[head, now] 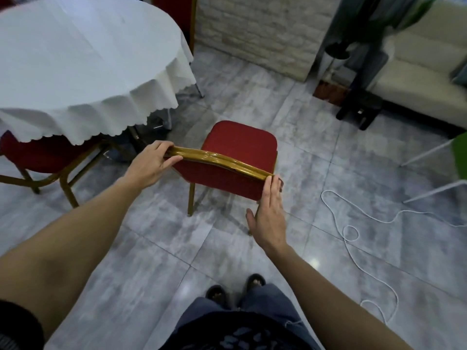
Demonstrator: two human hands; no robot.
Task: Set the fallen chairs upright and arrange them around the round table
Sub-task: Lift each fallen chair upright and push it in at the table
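Note:
A red padded chair (240, 145) with a gold frame stands upright on the tiled floor, just right of the round table (83, 59) with its white cloth. My left hand (151, 164) grips the left end of the chair's gold top rail. My right hand (269, 215) lies flat against the rail's right end, fingers straight and thumb apart, not wrapped around it. A second red chair (43, 157) stands tucked under the table's near-left edge. A third red chair (174, 11) is partly visible behind the table.
A white cable (353, 231) loops across the floor at the right. A black stool (358, 109) and a cream sofa (424, 72) stand at the back right, beside a stone-faced pillar (255, 29). A green chair (458, 157) with white legs pokes in at the right edge.

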